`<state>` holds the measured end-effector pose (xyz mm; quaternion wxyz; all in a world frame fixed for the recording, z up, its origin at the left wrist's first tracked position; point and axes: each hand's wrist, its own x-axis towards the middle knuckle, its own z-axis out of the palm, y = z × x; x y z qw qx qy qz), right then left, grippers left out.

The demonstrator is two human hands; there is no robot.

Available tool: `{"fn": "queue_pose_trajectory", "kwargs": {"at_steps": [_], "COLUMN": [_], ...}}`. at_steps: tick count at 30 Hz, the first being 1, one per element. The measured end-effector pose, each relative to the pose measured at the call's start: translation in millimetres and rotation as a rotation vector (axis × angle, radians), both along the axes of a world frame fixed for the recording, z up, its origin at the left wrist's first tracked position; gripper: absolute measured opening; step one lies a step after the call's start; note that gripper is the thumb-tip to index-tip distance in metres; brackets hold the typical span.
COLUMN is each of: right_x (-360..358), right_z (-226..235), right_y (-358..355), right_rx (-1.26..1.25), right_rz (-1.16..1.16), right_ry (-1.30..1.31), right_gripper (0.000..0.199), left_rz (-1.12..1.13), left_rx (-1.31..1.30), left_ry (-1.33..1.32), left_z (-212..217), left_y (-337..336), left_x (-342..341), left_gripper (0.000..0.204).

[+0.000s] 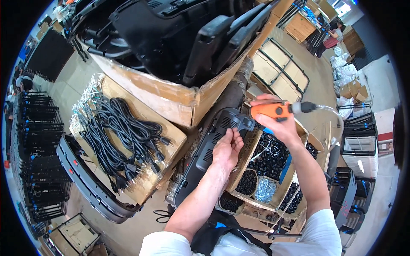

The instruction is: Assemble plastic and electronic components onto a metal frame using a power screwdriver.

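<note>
My right hand (279, 123) grips an orange and black power screwdriver (273, 111) with a clear hose trailing off to the right. Its tip points at a small black bracket on a long black plastic panel (209, 149) with vent slots, which lies tilted across the bench. My left hand (227, 149) rests on the panel's upper end, fingers pinched at the bracket right next to the tool's tip. What is between those fingers is too small to tell.
A wooden tray (250, 162) with compartments of black parts and silver screws sits under my right forearm. A carton of coiled black cables (124, 136) lies left, another black panel (89, 179) beside it. A big cardboard box (171, 94) of black mouldings stands behind. Metal frames (282, 68) lie beyond.
</note>
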<state>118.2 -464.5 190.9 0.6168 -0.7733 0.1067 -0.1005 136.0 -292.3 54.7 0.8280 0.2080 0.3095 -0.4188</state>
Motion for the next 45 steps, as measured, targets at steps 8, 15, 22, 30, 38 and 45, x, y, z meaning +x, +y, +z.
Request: {"fn": "queue_pose_trajectory", "kwargs": {"at_steps": [8, 15, 22, 30, 38, 45], "right_x": [-11, -9, 24, 58, 62, 58], "right_z": [8, 3, -18, -34, -40, -44], "right_y": [22, 29, 40, 51, 58, 59], "right_rx": [-0.059, 0.010, 0.054, -0.067, -0.096, -0.127], "right_rz": [0.105, 0.149, 0.085, 0.118, 0.155, 0.155], "right_ry": [0.039, 0.053, 0.077, 0.152, 0.145, 0.107], "right_gripper": [0.063, 0.057, 0.057, 0.053, 0.035, 0.034], "left_rz": [0.219, 0.177, 0.253, 0.003, -0.066, -0.177], "left_rx": [-0.327, -0.338, -0.283, -0.228, -0.181, -0.089], "left_ry": [0.196, 0.193, 0.209, 0.089, 0.057, 0.010], "left_z": [-3, -4, -7, 1, 8, 7], "left_y": [-12, -8, -13, -1, 41, 92], "left_x": [21, 24, 33, -19, -65, -108], "left_gripper": [0.027, 0.027, 0.032, 0.025, 0.026, 0.022]}}
